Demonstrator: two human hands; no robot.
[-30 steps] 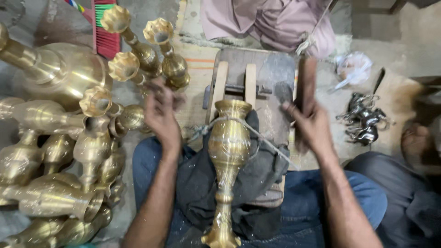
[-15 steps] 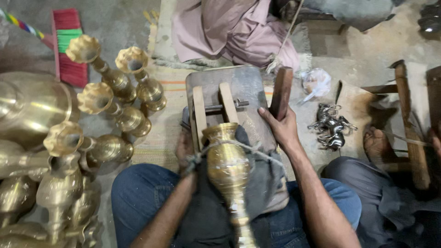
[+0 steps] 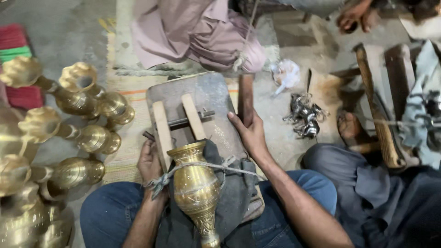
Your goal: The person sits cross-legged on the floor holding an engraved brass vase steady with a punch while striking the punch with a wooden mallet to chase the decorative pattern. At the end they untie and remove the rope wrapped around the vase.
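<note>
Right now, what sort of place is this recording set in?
Most likely a small metalcraft workshop with people working on the floor. A brass vase is tied with cord onto a wooden jig between the left hand and right hand, with finished brass vases massed alongside.

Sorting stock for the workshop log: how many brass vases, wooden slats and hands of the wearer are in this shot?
Brass vase tied down on the lap: 1
Brass vases lying at the left: at least 6; the edge cuts off more
Wooden slats on the grey board: 2
Wearer's hands: 2, left hand by the slat, right hand on the wooden stick
Total: at least 11
</note>
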